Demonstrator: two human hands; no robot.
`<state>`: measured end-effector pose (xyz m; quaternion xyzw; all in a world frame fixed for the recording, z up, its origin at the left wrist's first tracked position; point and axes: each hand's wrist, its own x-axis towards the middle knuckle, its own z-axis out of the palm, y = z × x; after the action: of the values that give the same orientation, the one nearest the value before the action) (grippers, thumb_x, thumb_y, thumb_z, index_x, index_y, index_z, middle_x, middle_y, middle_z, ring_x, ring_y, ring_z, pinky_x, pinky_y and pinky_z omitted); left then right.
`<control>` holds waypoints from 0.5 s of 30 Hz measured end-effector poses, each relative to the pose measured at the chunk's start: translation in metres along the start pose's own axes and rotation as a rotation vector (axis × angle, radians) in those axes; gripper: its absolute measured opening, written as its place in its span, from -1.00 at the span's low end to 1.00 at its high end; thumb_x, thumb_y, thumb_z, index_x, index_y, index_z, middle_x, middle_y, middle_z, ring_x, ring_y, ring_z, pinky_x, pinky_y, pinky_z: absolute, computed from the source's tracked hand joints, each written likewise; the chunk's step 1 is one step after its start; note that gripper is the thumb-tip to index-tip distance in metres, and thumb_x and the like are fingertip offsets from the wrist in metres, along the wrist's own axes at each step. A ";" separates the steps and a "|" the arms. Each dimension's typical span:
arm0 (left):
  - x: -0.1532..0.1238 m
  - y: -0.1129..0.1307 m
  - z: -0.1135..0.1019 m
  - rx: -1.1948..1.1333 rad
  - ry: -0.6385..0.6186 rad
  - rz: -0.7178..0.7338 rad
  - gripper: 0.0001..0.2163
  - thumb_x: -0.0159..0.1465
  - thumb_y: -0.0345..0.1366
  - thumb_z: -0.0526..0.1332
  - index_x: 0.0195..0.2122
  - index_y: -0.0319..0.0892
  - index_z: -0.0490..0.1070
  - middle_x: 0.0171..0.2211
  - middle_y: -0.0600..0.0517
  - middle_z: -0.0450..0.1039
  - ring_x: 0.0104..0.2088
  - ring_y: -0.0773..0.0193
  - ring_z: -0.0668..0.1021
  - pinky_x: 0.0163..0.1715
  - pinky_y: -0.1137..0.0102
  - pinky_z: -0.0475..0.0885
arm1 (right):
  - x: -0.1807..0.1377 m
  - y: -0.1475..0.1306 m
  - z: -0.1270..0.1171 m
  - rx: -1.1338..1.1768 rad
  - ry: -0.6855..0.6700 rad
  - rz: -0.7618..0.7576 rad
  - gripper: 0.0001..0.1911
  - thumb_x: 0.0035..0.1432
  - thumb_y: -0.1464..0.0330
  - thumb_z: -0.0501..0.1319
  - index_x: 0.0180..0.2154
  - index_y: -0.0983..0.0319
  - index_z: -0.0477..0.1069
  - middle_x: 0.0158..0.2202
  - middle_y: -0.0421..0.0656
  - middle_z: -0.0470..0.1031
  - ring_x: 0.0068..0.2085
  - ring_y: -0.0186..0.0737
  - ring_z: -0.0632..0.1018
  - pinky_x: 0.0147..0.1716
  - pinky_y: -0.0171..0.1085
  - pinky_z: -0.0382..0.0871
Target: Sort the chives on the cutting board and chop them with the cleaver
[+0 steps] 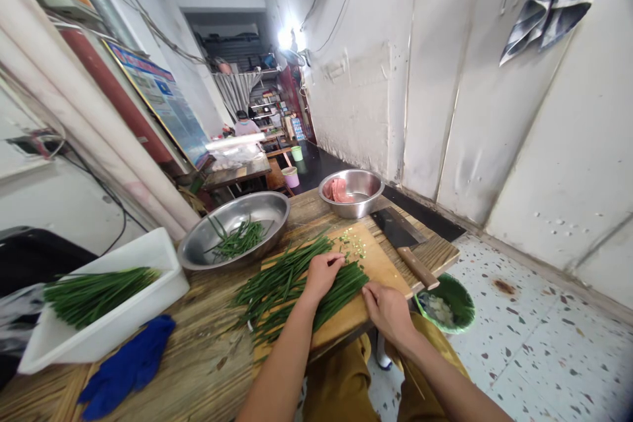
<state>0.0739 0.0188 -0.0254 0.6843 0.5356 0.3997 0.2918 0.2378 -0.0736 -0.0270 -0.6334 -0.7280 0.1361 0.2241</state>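
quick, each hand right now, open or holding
Left hand: curled over the green stalks; grip unclear.
Right hand: curled at the stalks' edge; grip unclear.

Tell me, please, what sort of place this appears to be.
Likely a food-preparation spot, perhaps in a small eatery: long green stalks lie on a cutting board, with a broad knife beside it.

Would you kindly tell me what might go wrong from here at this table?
The knife handle appears to jut past the edge of the table, near the right hand; a bump might tip the knife toward the green basket below.

Loose green stalks under the left hand spread past the left side of the cutting board, so some could scatter.
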 end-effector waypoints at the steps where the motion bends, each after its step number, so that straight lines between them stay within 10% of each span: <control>1: 0.000 0.000 0.000 -0.001 0.001 -0.001 -0.85 0.15 -0.34 0.22 -0.30 -0.19 0.57 -0.27 -0.02 0.58 -0.22 0.20 0.59 -0.08 0.30 0.42 | 0.000 0.000 0.000 0.001 0.000 -0.001 -0.67 0.28 0.35 -0.06 -0.34 0.24 0.45 -0.38 -0.09 0.56 -0.32 -0.22 0.55 -0.37 -0.34 0.18; 15: -0.001 -0.003 -0.001 0.103 0.024 0.114 -0.83 0.19 -0.35 0.19 -0.26 -0.15 0.57 -0.24 0.00 0.57 -0.20 0.23 0.58 -0.08 0.33 0.41 | 0.001 0.000 0.000 -0.016 -0.007 0.014 -0.66 0.28 0.34 -0.07 -0.34 0.23 0.45 -0.38 -0.12 0.56 -0.31 -0.25 0.56 -0.38 -0.36 0.15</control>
<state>0.0718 0.0184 -0.0275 0.7229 0.5192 0.3957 0.2265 0.2372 -0.0724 -0.0269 -0.6396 -0.7256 0.1342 0.2155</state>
